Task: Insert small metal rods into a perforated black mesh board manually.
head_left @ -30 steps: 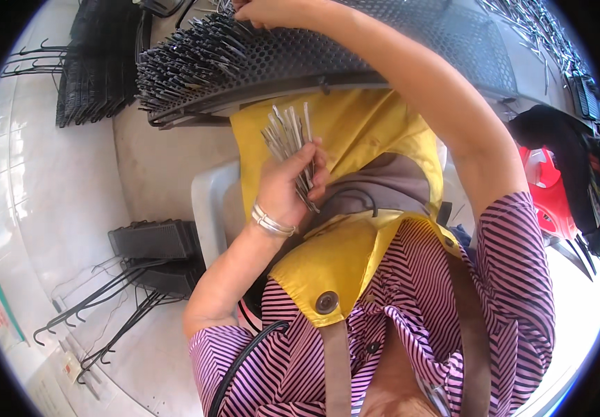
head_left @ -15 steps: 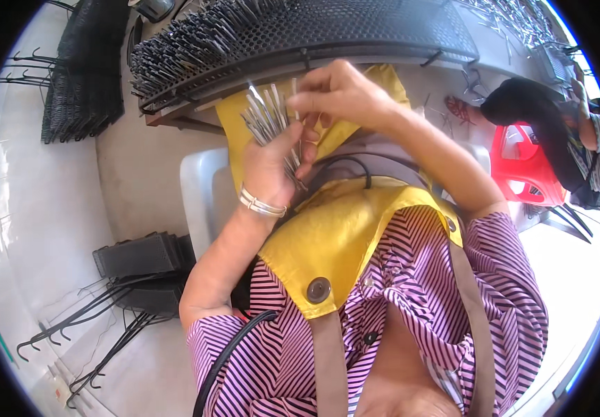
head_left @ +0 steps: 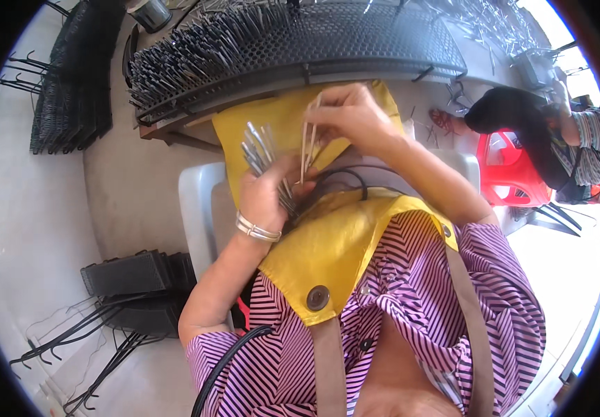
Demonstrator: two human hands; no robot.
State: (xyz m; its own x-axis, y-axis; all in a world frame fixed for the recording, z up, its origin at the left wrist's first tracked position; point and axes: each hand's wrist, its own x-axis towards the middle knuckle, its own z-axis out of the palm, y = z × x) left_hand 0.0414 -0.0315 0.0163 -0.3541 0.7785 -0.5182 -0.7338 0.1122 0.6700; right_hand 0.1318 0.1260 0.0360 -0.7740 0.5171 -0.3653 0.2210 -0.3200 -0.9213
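My left hand (head_left: 262,198) is closed round a fanned bundle of thin silvery metal rods (head_left: 257,149), with their upper ends sticking out above the thumb. Close beside it, my right hand (head_left: 355,119) pinches a pair of slim pale rods (head_left: 305,147) between thumb and fingers. Their lower ends reach down to the left hand's fingertips. Both hands are over the yellow apron (head_left: 244,115) on my lap. Ahead of them stands a black perforated rack (head_left: 362,38), its left part packed with similar upright rods (head_left: 189,59).
Black racks with hooked rods (head_left: 71,90) lie at the far left, more black racks (head_left: 130,274) at lower left. A metal can (head_left: 151,14) stands behind the rack. At right, a person (head_left: 522,115) is beside a red stool (head_left: 512,170); loose rods (head_left: 487,28) lie beyond.
My right hand has drawn two rods apart from the bundle, moving slightly right and down. The left hand keeps its grip, a little lower. The whole view has shifted slightly.
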